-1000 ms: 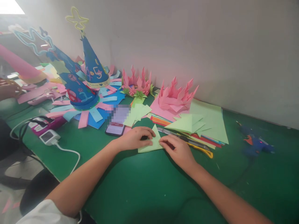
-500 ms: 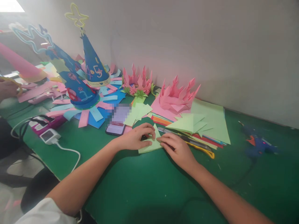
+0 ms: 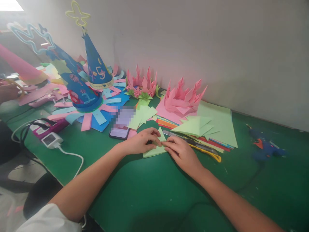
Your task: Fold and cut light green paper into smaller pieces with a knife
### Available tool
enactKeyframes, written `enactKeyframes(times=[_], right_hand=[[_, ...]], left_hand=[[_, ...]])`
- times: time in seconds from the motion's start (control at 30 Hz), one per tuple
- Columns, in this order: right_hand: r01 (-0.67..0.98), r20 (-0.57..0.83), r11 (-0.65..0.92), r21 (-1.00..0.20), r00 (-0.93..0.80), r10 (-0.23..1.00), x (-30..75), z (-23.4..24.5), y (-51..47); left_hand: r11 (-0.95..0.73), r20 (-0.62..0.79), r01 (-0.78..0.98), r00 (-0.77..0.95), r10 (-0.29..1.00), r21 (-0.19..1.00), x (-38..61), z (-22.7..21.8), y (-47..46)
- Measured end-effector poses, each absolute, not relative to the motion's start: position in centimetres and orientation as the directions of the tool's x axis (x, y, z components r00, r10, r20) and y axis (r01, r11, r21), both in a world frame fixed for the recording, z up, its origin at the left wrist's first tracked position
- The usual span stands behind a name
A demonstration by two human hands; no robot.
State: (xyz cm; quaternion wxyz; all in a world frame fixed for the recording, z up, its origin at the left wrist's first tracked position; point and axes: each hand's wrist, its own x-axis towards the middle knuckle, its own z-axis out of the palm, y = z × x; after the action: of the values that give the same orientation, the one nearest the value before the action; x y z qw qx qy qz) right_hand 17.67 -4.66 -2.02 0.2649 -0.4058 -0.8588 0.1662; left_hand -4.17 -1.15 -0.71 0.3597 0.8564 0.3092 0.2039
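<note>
A light green piece of folded paper [image 3: 154, 153] lies on the green table in front of me, its pointed tip upward between my hands. My left hand [image 3: 143, 141] rests on its left side with curled fingers, the fingertips pressing at the middle of the paper. From the right, my right hand [image 3: 181, 150] pinches the paper's right edge, and the fingertips of both hands nearly meet there. Just beyond the right hand lies a yellow-handled cutter knife [image 3: 209, 154]. Behind it are folded light green paper pieces [image 3: 193, 126].
Pink paper crowns [image 3: 182, 103] stand by the wall. Blue cone hats [image 3: 96, 64] rise at left. A phone [image 3: 119, 131], a white charger [image 3: 51, 140] with its cable, and a blue glue gun [image 3: 266, 149] lie on the table. Another person's hand [image 3: 8, 92] is at far left.
My left fingertips have moved slightly right and closed in toward the right hand's fingertips on the paper. The view has shifted a little; the right hand stays almost in place.
</note>
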Motion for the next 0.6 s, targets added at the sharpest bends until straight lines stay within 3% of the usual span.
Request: enactKeyframes(times=[0.4,0.6], right_hand=[[0.576,0.441,0.632,-0.518,-0.453,0.775,18.7,-2.1,-5.3],[0.540,0.413,0.744,-0.393,-0.619,0.668,19.5,-2.0,-5.2]], left_hand=[[-0.590,0.132,0.396,0.743,0.656,0.704,-4.0,-0.8,-1.1],[-0.594,0.136,0.392,0.746,0.652,0.702,-4.1,-0.8,-1.1]])
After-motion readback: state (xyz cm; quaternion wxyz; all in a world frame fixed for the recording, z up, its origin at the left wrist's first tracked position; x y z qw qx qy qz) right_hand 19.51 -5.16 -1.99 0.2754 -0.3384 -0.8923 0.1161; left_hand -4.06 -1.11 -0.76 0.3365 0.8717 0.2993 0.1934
